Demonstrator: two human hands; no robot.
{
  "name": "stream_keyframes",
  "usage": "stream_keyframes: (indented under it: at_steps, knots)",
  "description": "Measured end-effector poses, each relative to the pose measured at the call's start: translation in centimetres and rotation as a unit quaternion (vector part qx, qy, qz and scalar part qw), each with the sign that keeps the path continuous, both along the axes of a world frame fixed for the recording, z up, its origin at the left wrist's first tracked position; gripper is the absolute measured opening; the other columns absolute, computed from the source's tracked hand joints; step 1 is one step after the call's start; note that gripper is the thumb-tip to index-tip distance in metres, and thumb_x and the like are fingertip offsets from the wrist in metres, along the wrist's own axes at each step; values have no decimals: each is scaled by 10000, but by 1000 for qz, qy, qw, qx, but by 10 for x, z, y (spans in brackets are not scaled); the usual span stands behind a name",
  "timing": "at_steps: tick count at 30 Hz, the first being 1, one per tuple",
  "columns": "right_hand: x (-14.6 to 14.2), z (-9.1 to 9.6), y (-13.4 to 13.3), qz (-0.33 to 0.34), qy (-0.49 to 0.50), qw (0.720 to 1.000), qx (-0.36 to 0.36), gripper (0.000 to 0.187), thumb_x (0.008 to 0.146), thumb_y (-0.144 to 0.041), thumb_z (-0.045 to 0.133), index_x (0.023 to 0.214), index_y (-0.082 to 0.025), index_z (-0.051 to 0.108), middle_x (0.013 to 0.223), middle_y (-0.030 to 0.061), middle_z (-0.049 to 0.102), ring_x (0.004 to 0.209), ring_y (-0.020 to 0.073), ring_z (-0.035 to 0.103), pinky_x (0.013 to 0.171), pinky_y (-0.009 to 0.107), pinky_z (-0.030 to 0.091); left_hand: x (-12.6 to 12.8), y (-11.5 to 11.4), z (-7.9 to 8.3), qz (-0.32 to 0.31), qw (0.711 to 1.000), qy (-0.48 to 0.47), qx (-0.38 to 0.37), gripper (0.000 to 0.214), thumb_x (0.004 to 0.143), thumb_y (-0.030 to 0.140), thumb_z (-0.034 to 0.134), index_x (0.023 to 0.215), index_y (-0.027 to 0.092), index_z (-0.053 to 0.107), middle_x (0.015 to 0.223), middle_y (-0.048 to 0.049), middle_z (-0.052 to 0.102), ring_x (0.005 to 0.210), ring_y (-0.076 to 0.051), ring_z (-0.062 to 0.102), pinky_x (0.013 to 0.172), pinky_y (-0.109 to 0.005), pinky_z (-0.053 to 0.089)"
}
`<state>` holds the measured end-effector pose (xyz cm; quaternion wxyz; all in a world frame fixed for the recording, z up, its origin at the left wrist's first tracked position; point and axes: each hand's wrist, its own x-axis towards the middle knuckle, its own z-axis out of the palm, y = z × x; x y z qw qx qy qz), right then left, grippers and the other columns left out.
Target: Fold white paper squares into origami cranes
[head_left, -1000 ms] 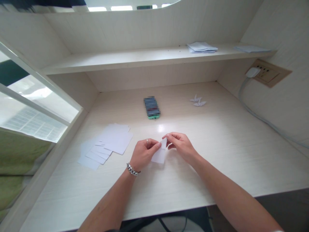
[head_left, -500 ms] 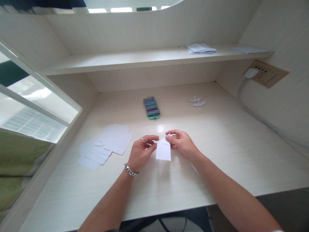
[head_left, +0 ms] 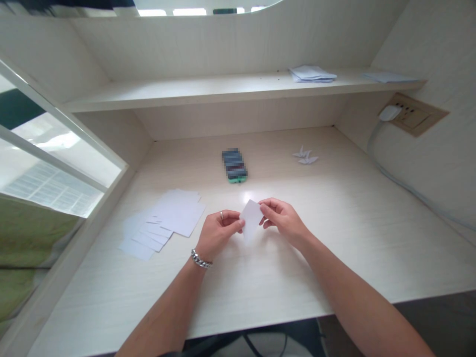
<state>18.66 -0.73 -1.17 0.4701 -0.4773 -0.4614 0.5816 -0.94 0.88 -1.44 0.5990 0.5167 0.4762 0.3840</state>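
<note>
A small white piece of paper (head_left: 251,218) is held up between my two hands, tilted with one corner pointing upward; its lower part is blurred. My left hand (head_left: 220,232), with a ring and a chain bracelet, pinches its left edge between thumb and fingers. At the upper right edge, the thumb and fingertips of my right hand (head_left: 281,218) close on the same paper. Several loose white sheets (head_left: 182,213) lie fanned on the desk, left of my left hand. Two small folded paper cranes (head_left: 305,154) rest at the back right.
A phone-like object (head_left: 235,166), pixelated, with a green edge, lies at mid desk. The shelf (head_left: 186,97) above bears a stack of folded paper (head_left: 311,74) and another flat sheet (head_left: 390,77). A plugged-in cable (head_left: 405,186) runs down the right wall from a socket (head_left: 418,116).
The paper has turned from lying nearly upright to a tilted, corner-up position. My left fingers have closed on its left edge. The view has shifted slightly.
</note>
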Motion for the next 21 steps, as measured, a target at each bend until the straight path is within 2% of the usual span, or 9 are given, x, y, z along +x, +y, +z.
stream_keyframes:
  at_steps: [6,12,17,21]
  knots:
    - [-1,-4,-1,36,-56,998,9,319,757,-468,708,751,-154,655,615,9,617,568,127,570,573,268,459,1,-1,4,-8,1000,23,12,162,684,255,751,788,133,734,646,-28,692,568,-122,588,549,-238,461]
    - [2,0,-3,49,-72,996,16,273,760,-425,712,749,-153,688,589,3,616,525,120,567,519,254,445,-1,1,4,-19,999,28,13,160,685,248,741,798,136,739,656,-26,690,549,-107,548,530,-229,433]
    - [0,-5,-2,41,-28,999,-2,289,724,-369,749,926,-163,759,621,12,653,510,113,559,511,261,458,-3,1,2,-24,999,18,15,131,679,201,732,795,146,755,591,-7,656,528,-97,525,522,-224,425]
    - [2,-5,-3,43,18,999,-6,260,655,-343,796,860,-184,782,638,22,681,535,124,579,554,286,490,-4,1,-1,-6,1000,-22,16,108,675,177,712,764,156,769,619,-21,669,551,-110,544,535,-235,445]
